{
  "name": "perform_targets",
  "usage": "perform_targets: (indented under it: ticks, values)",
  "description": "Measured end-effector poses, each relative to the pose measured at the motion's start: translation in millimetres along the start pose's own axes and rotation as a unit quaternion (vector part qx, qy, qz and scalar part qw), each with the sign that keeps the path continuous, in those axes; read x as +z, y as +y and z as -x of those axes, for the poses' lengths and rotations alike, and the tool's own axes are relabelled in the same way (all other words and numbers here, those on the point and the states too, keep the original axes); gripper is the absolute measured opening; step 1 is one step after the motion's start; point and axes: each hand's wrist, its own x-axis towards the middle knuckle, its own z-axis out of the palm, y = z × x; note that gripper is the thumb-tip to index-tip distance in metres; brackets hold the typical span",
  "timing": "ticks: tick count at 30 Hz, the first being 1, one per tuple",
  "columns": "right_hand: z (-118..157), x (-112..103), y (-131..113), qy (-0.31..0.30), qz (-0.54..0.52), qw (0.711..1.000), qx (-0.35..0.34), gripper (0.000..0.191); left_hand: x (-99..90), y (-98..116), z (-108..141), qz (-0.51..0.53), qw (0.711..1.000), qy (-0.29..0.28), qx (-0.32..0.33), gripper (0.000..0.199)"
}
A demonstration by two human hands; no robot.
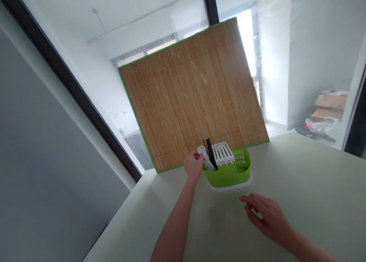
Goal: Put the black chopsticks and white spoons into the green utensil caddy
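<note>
**A white spoon in a green holder**

We saw the spoon leaning, bowl up, at the holder's left end, beside a black item. We judged it light, stiff and slightly slippery, best pinched just below the bowl. The left hand pinched it near the bowl; the right hand, empty, fingers loosely curled, was apart from the holder. Behind stood a bamboo mat.

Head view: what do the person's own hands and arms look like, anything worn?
The left hand and right hand are bare, without gloves. No sleeve, watch or bracelet shows on the forearms, and no marking can be made out.
</note>
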Motion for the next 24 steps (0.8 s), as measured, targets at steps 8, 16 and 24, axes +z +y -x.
perform_targets:
  ticks: [8, 16, 24]
  values:
    - [-0.5, 1.3, -1.5, -0.03, 0.014, 0.999, 0.003, 0.023, 9.5, -3.2, 0.4, -0.126, 0.99, -0.064, -0.01, 0.028]
    - [-1.0, 1.7, -2.7, -0.044, 0.02, 0.999, -0.002, 0.023, 16.0, -9.4, -2.0, -0.196, 0.976, -0.093, 0.022, 0.031]
    - [-0.3, 3.2, -1.7, -0.057, 0.034, 0.998, -0.001, 0.021, 20.1, -5.1, -8.7, -0.227, 0.968, -0.103, 0.033, 0.022]
